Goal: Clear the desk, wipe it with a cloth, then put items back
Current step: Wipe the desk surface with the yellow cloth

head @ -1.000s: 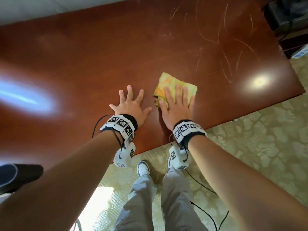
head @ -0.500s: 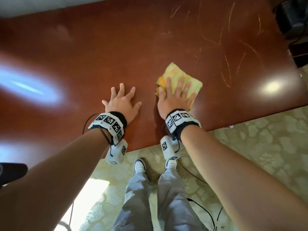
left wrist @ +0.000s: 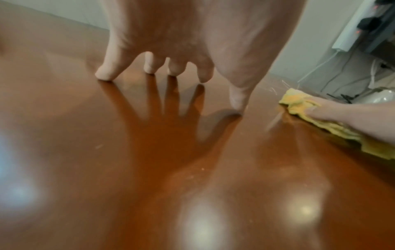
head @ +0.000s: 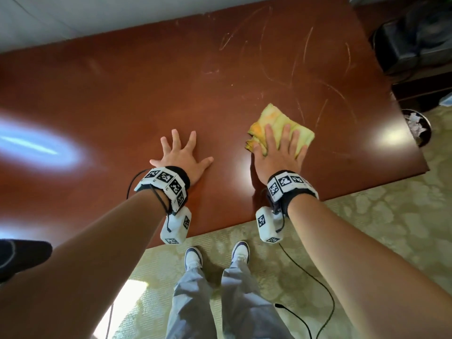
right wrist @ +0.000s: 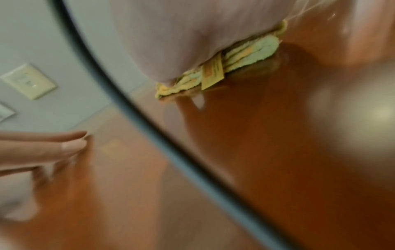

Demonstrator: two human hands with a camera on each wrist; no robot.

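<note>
half the cloth lies hidden under the flat right hand.

Folded yellow cloth, on scratched desk

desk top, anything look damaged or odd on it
Yes. Pale curved scratches mark the desk at its far right part, beyond the yellow cloth under the right hand. The left hand rests flat on unmarked wood. No spill shows.

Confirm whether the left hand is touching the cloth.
No: the left hand lies flat on the bare desk, apart from the cloth, which the right hand presses.
</note>
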